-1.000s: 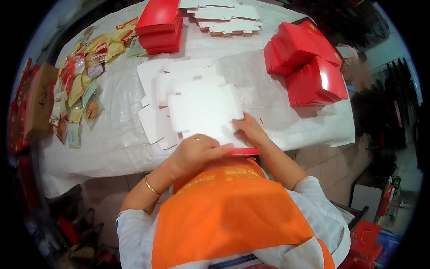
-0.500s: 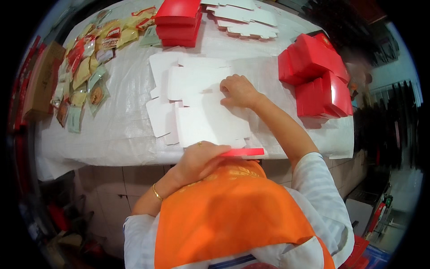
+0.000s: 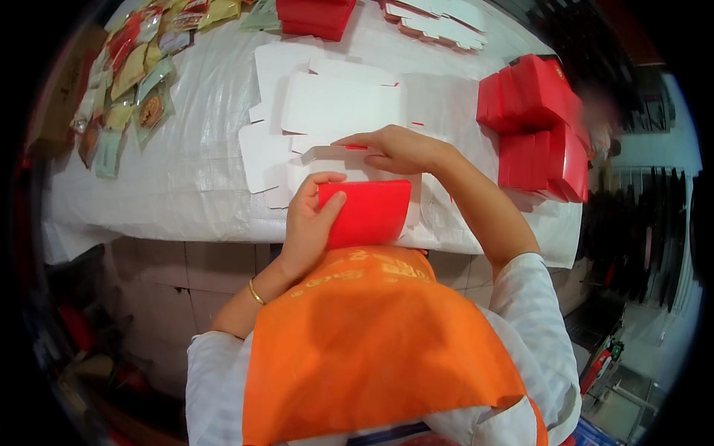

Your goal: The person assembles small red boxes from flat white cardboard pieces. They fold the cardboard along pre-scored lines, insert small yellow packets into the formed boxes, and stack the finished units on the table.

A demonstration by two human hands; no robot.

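Observation:
A red cardboard box (image 3: 370,212), partly folded, is tilted up at the table's near edge, its red face toward me. My left hand (image 3: 309,221) grips its left side, thumb on the red face and fingers behind. Over its far edge, my right hand (image 3: 401,151) has fingers and thumb around a raised white flap with a bit of red showing; the fingers partly hide it. Flat white box blanks (image 3: 338,104) lie in a loose stack just beyond both hands.
Red boxes (image 3: 532,123) are piled on the right, and another red stack (image 3: 316,16) stands at the back. More flat white blanks (image 3: 439,22) lie beside it. Small food packets (image 3: 137,82) spread over the left. White sheeting (image 3: 201,149) covers the table.
One blank has been lifted off the stack and turned red face toward me, in my left hand. My right hand has come nearer, to its flap. The view has shifted slightly.

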